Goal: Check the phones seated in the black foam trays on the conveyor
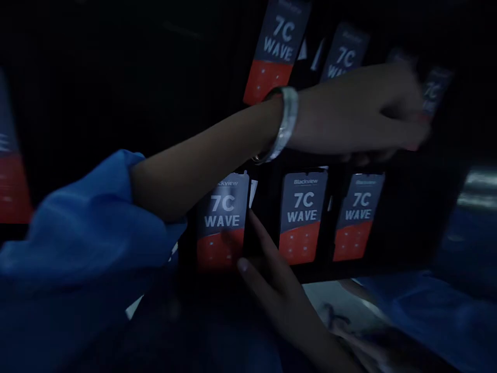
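Note:
My left hand [365, 111], a silver bracelet [287, 124] on its wrist, reaches across to the upper right. Its fingers are curled together by the lower edge of a smartphone [433, 93] in the back row; whether they grip anything is hidden. Low in the middle, my right hand [277, 290] has thumb and index finger apart, at the right edge of the front-left smartphone [223, 223]. That phone's face is grey and red, marked "7C WAVE". Two similar front-row phones, a middle one [303, 217] and a right one [359, 217], lie beside it.
Behind my left forearm lie more phones, including a back-left one [277, 52] and another [345, 52]. Part of a phone [11, 181] shows at the far left. A person's blue sleeve [435, 316] is at the lower right. The surroundings are very dark.

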The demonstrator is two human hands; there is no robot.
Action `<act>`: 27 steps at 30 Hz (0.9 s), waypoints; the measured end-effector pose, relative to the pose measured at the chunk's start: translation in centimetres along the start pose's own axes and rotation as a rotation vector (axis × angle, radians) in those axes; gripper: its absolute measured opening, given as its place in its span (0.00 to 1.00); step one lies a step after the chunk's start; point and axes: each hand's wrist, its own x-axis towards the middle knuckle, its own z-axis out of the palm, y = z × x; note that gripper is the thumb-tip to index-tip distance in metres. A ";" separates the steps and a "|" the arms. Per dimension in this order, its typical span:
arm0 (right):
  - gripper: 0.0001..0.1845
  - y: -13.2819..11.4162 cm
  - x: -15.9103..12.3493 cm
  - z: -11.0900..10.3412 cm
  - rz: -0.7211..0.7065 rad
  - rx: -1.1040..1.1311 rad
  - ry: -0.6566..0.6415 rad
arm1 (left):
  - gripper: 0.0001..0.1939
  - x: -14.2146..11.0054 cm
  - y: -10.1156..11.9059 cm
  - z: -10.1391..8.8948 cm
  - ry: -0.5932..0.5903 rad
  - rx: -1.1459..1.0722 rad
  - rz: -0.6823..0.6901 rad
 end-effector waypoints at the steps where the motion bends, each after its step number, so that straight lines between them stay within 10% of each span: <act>1: 0.40 -0.2 0.2 0.2 -0.022 0.003 0.007 | 0.14 -0.1 0.4 -0.4 0.042 0.016 0.026; 11: 0.44 -0.1 0.7 0.9 -0.190 -0.210 0.039 | 0.09 -0.5 -4.0 -3.1 0.539 0.341 -0.149; 16: 0.43 0.4 1.5 0.3 -0.185 0.044 -0.045 | 0.10 -5.0 -1.8 -3.4 0.630 0.319 -0.154; 21: 0.43 0.0 1.3 0.2 -0.181 0.133 -0.072 | 0.22 -15.4 0.1 3.4 1.110 0.269 -0.286; 27: 0.42 -0.1 1.2 0.2 -0.190 0.066 -0.080 | 0.29 -20.2 -2.4 14.4 1.224 -0.068 -0.629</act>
